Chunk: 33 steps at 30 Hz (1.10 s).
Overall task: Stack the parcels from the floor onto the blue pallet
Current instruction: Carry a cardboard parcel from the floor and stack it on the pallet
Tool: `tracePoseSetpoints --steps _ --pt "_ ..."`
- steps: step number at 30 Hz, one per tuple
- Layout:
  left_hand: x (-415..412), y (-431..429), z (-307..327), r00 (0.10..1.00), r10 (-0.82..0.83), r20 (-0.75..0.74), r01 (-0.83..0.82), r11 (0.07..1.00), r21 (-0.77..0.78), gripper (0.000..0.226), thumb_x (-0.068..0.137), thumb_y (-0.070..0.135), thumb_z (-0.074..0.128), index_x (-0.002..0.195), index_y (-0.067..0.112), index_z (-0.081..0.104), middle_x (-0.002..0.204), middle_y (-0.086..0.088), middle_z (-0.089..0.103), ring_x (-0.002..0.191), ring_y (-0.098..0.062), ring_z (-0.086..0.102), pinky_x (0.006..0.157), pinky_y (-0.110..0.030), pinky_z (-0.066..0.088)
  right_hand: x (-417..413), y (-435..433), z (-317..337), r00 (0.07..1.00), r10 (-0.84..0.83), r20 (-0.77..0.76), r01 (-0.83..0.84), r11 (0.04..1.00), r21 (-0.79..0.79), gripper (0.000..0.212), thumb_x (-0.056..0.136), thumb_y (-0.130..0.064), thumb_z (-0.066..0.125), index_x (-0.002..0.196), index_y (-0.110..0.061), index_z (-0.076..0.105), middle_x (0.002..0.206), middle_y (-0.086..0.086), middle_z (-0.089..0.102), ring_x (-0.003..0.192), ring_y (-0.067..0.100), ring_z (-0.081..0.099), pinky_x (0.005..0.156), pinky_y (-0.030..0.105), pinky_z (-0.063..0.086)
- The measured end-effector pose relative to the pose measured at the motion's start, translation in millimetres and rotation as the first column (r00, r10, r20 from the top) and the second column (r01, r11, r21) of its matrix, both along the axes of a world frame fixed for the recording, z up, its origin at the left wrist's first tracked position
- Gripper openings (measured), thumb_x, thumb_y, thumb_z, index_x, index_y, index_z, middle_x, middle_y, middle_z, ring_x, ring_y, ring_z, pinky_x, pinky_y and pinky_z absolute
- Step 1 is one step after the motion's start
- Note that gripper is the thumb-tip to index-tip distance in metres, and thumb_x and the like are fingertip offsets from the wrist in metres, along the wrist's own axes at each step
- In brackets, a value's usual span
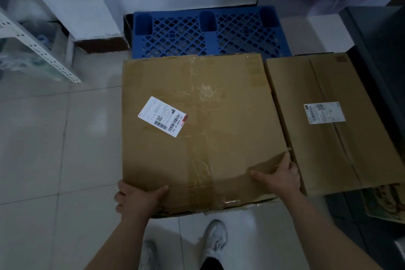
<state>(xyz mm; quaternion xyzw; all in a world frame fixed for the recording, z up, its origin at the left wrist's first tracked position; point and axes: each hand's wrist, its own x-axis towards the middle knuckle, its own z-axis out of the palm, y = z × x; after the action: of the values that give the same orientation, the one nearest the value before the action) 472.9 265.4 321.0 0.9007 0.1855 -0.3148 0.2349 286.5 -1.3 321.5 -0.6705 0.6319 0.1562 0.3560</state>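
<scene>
Two hands, left (138,198) and right (281,176), are clamped on the near corners of a parcel (201,129), held before the pallet (208,35), beside another box (333,120).

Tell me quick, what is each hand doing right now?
Left hand: closed on the near left corner of the large cardboard box.
Right hand: closed on the same box's near right corner.
</scene>
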Motion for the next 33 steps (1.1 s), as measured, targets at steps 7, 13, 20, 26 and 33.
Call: tracePoseSetpoints --steps 7,13,20,26,33 --pt "-9 -14 1 0.999 -0.048 -0.006 0.048 0.999 0.009 0.129 0.056 0.045 0.088 0.149 0.015 0.004 0.149 -0.020 0.018 0.134 -0.043 0.022 0.108 -0.056 0.026 -11 -17 0 0.998 -0.015 -0.065 0.016 1.000 0.013 0.139 0.060 -0.059 0.081 0.151 -0.024 -0.017 0.159 0.016 -0.001 0.146 0.037 0.003 0.118 0.052 0.008" --pt "-11 -16 1 0.999 -0.032 0.014 0.031 0.999 0.027 0.128 0.055 0.046 0.088 0.148 0.012 0.007 0.147 -0.022 0.020 0.134 -0.043 0.023 0.108 -0.056 0.026 -12 -16 -2 0.997 -0.001 -0.081 0.003 1.000 0.027 0.142 0.059 -0.061 0.081 0.149 -0.023 -0.021 0.160 0.013 -0.008 0.147 0.036 -0.001 0.119 0.051 0.006" --pt "-11 -22 3 1.000 -0.010 0.029 0.009 0.999 0.043 0.127 0.058 0.045 0.087 0.148 0.009 0.005 0.148 -0.024 0.022 0.135 -0.043 0.023 0.108 -0.055 0.026 -16 -13 -4 0.999 -0.034 -0.021 0.033 0.999 -0.012 0.142 0.058 -0.060 0.082 0.151 -0.019 -0.018 0.161 0.010 -0.010 0.147 0.033 -0.003 0.119 0.050 0.004" --pt "-10 -21 5 0.998 -0.033 0.051 0.029 0.997 0.077 0.131 0.057 0.050 0.086 0.150 0.010 0.004 0.150 -0.024 0.020 0.137 -0.043 0.022 0.110 -0.055 0.024 -15 -8 1 1.000 0.003 0.002 -0.003 0.999 -0.050 0.137 0.061 -0.057 0.082 0.152 -0.021 -0.014 0.160 0.011 -0.011 0.147 0.034 -0.002 0.118 0.050 0.005" --pt "-7 -26 31 0.987 -0.138 0.088 0.133 0.989 0.062 0.108 0.069 0.042 0.080 0.147 0.010 0.013 0.148 -0.022 0.022 0.135 -0.041 0.025 0.108 -0.054 0.027 -17 9 25 0.999 0.010 0.039 -0.004 0.988 -0.154 0.125 0.066 -0.055 0.080 0.154 -0.016 0.001 0.161 0.010 0.004 0.145 0.035 0.009 0.117 0.049 0.011"
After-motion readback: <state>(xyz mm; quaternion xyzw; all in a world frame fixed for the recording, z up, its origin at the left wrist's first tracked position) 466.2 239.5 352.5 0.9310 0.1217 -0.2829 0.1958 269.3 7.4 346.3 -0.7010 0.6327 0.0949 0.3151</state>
